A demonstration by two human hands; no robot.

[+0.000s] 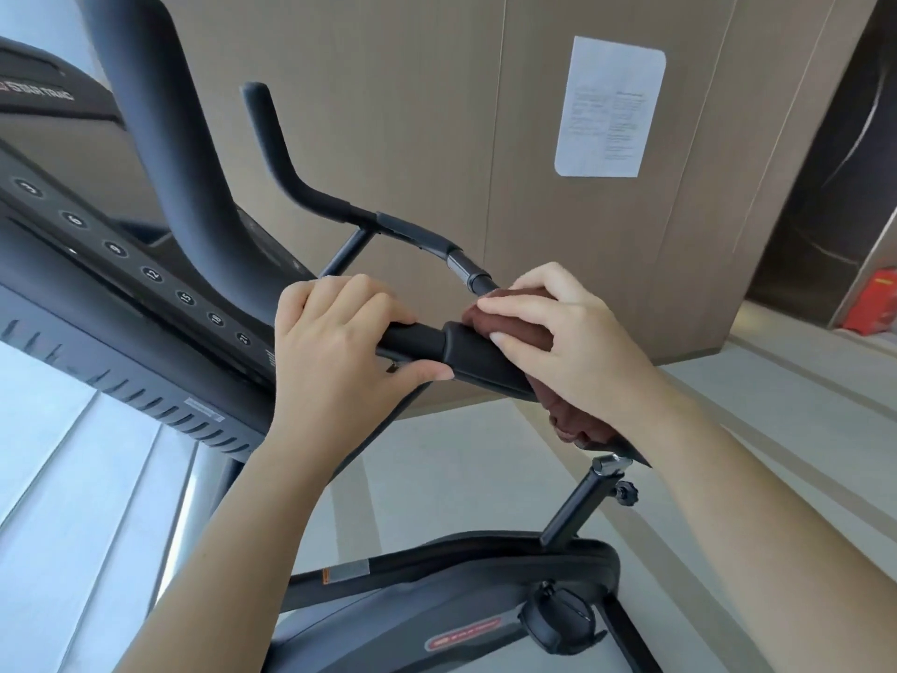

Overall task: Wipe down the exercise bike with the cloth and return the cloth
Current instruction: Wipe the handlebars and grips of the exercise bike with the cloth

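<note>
- Seen from above, tilted: black exercise bike (466, 590) filling the lower middle, with its handlebar (437, 347) running across the centre.
- Left hand (340, 347) closed around the near bar of the handlebar, fingers curled over the top and thumb tucked underneath.
- Right hand (568, 347) just to the right of it, fingers bent over a brown cloth (519, 327) and pressing it against the thicker padded part of the same bar.
- Cloth wrapped over that padded part, bunched under the palm, with a fold hanging below the wrist.
- Hands close together, not touching; a short bare stretch of bar between them.
- Far side of the handlebar curving up and away to the upper left, ending in an upright tip.
- Seat post with a black knob (626, 493) beneath the right forearm.
- Pedal (563, 619) low on the bike's body, beside a red oval logo (461, 633).
- Treadmill console (121, 264) with a row of numbered round buttons to the left.
- Brown panelled wall (412, 114) behind, with a white printed sheet (611, 106) stuck to it.
- Pale floor (461, 454) below.
</note>
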